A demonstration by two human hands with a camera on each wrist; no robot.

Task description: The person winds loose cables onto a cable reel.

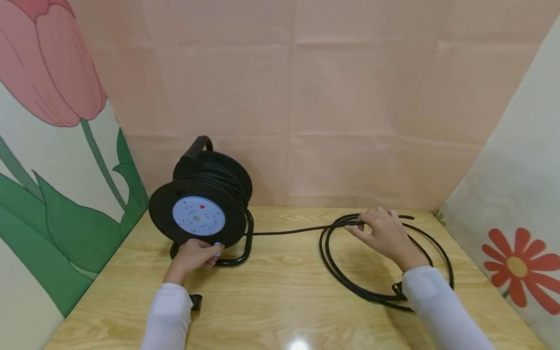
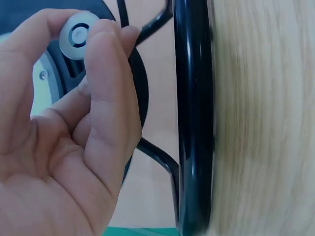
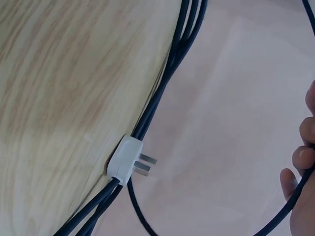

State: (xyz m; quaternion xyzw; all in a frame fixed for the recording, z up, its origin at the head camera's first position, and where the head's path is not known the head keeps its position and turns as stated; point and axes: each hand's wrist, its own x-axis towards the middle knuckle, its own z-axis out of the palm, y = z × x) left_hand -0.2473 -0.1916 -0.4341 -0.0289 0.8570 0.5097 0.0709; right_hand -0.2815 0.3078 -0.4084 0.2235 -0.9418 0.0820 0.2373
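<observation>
A black cable reel with a pale blue socket face stands on the left of the table. My left hand pinches the small round crank knob low on the reel's front; the left wrist view shows the knob between thumb and fingers. From the reel a black cable runs right to my right hand, where thumb and curled fingers hold it. Loose loops of cable lie beneath that hand. A white plug with flat metal prongs rests against the loops in the right wrist view.
The reel's black tube frame stands on the wood-grain table. A pink sheet backs the table. Flower-patterned panels flank it on the left and right.
</observation>
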